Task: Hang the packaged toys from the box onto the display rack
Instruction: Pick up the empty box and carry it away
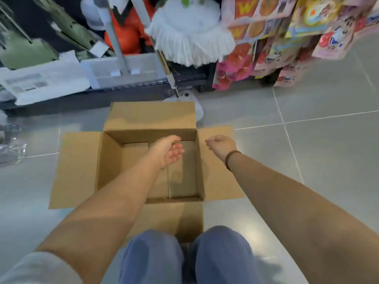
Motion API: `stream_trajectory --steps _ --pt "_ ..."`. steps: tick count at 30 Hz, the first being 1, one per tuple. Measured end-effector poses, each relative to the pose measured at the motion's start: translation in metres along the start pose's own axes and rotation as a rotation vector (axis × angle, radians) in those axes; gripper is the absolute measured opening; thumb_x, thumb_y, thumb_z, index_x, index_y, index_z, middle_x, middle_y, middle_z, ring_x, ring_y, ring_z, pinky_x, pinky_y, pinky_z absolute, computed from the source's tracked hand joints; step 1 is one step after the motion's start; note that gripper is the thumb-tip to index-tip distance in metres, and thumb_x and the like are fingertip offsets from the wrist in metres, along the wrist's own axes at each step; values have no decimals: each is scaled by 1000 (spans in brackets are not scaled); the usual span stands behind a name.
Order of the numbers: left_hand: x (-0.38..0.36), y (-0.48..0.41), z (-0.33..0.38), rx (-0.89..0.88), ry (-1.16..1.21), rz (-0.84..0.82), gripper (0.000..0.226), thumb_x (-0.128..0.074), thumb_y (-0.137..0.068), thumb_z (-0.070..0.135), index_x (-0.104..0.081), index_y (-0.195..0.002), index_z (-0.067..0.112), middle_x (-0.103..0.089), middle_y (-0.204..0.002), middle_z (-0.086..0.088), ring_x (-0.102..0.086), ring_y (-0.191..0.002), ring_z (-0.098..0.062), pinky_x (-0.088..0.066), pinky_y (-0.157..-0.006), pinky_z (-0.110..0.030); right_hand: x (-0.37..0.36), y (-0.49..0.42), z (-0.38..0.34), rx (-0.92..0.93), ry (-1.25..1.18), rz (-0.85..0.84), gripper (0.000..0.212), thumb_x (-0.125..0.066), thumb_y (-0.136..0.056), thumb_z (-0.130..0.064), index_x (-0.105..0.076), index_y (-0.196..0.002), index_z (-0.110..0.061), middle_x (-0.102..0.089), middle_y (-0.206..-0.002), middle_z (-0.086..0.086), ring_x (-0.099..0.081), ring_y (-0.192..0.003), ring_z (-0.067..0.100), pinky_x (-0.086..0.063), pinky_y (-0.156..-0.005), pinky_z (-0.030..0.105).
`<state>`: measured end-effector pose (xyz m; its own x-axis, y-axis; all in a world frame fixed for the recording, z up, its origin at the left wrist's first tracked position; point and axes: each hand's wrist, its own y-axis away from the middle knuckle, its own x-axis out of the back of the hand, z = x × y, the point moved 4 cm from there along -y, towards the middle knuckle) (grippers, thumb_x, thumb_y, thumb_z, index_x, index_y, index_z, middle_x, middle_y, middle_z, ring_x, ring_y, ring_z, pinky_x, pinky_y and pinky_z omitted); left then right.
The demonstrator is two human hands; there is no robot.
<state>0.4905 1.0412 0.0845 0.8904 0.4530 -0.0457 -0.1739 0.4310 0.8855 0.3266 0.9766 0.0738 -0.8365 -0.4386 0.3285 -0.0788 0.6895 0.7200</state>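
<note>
Fingers (177,151) of left hand (167,150) spread over box (127,115); right hand (220,145) curled.

You're wearing a light grey sleeve (39,267) pushed up your left arm; your right forearm is going bare, a dark band (231,158) circling its wrist; you're wearing blue trousers (188,257), both knees showing at the frame bottom.

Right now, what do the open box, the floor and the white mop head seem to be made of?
The box: brown corrugated cardboard, matte, judging by its creased flaps and folded edges. The floor: grey tiles, probably ceramic, smooth and semi-glossy, with thin grout lines and soft reflections. The mop head: white yarn strands, possibly cotton or microfibre; the blurred picture leaves this open.
</note>
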Motion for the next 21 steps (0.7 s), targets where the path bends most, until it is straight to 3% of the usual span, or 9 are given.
stream_trajectory --steps 3,5,8,10,12,14,18,21 --pt "1 -69 -36 -9 -17 -19 13 -50 -93 19 -51 -80 18 -51 -74 1 -59 -40 -5 -43 -60 -23 -32 -49 40 65 128 -22 38 -51 -93 -14 -55 -130 -8 -56 -135 7 -52 -120 19 -37 -95 19" --pt "1 -103 -53 -14 -20 -24 16 -48 -94 19 -51 -79 17 -50 -75 1 -58 -56 -9 -42 -62 -23 -49 -75 56 127 259 21 51 -53 -91 -18 -44 -140 -12 -45 -146 5 -43 -133 20 -31 -108 23" --pt "1 -138 -73 -21 -28 -55 19 -43 -96 19 -51 -79 17 -50 -76 0 -53 -67 -11 -41 -65 -23 -66 -104 74 195 471 132 63 -57 -85 -23 -37 -143 -8 -33 -152 11 -31 -140 27 -26 -114 31" --pt "1 -145 -82 -14 -54 -71 20 -42 -97 20 -51 -80 18 -50 -76 1 -53 -68 -11 -41 -64 -23 -70 -113 85 139 467 140 73 -60 -82 -26 -29 -146 -10 -28 -152 13 -31 -140 30 -30 -113 36" --pt "1 -150 -90 -7 -72 -70 18 -42 -97 21 -51 -81 19 -51 -76 1 -54 -68 -11 -42 -64 -23 -72 -114 99 19 409 86 85 -58 -82 -27 -10 -152 -20 -24 -154 13 -34 -138 32 -37 -109 38" --pt "3 -156 -98 -9 -102 -74 17 -43 -97 21 -52 -82 19 -52 -76 1 -55 -68 -11 -43 -64 -23 -76 -115 111 -104 357 5 83 -53 -87 -23 -2 -152 -21 -32 -150 12 -43 -131 35 -43 -102 37" --pt "6 -154 -105 -42 -159 -36 12 -46 -96 19 -53 -86 19 -54 -77 1 -57 -68 -11 -45 -64 -23 -86 -118 112 -205 235 -94 45 -37 -93 -8 -34 -137 0 -49 -132 24 -59 -108 47 -53 -86 56" --pt "10 -127 -98 -89 -153 47 7 -47 -95 17 -52 -99 16 -56 -76 0 -58 -66 -11 -46 -60 -23 -87 -98 105 -238 92 -75 42 -36 -93 -9 -37 -134 -4 -49 -131 23 -59 -105 50 -55 -75 57"
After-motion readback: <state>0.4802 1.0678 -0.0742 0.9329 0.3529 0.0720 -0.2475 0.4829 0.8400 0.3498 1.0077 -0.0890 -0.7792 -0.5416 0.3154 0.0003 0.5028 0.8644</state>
